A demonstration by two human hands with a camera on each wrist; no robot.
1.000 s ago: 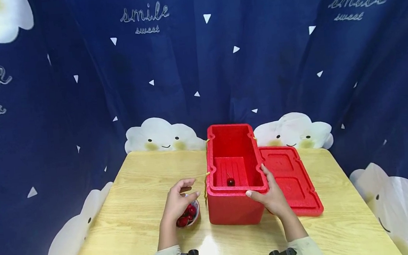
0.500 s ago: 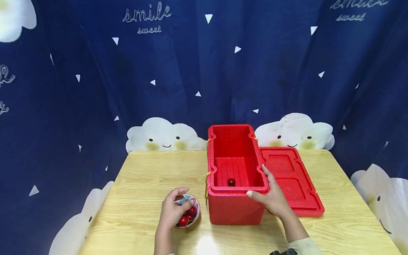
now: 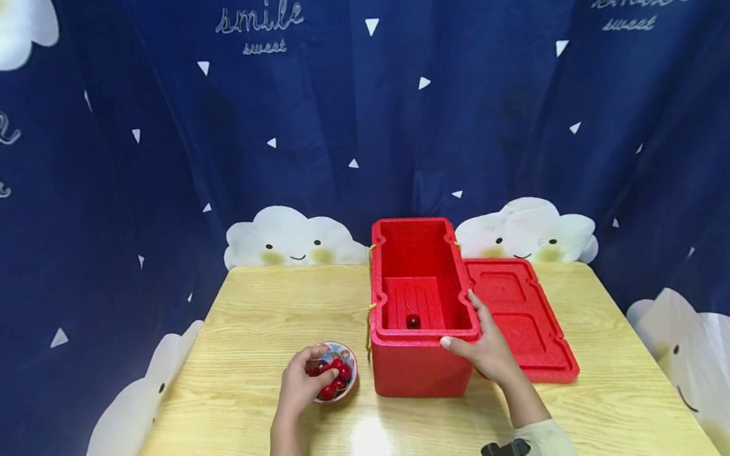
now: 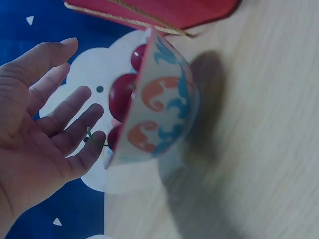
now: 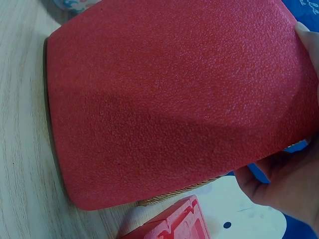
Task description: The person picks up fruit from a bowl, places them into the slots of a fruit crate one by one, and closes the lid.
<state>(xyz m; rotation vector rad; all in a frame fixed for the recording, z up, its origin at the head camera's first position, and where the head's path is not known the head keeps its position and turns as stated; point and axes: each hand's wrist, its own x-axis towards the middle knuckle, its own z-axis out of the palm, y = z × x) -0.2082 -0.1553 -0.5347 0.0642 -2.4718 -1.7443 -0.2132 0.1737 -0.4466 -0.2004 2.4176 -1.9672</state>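
Observation:
My left hand (image 3: 299, 384) hovers at the left side of a small patterned bowl (image 4: 167, 99) of red cherries (image 3: 340, 366). In the left wrist view its thumb and fingers are spread apart, just short of the cherries, with nothing between them. A deep red foam box (image 3: 423, 370) stands to the bowl's right with its top uncovered. One dark cherry (image 3: 413, 321) with a stem lies on the box floor near the front. My right hand (image 3: 491, 351) grips the box's front right corner, thumb over the front rim and fingers along the right side.
Flat on the wooden table (image 3: 268, 316), right of the box, lies its red lid (image 3: 535, 351). Yellow cord (image 3: 369, 329) hangs along the box's left side. Behind the table falls a dark blue curtain (image 3: 303, 117) with cloud prints.
My left hand has shifted left and a little downward over the bowl, so more of the cherries show. The right hand keeps its place on the box corner.

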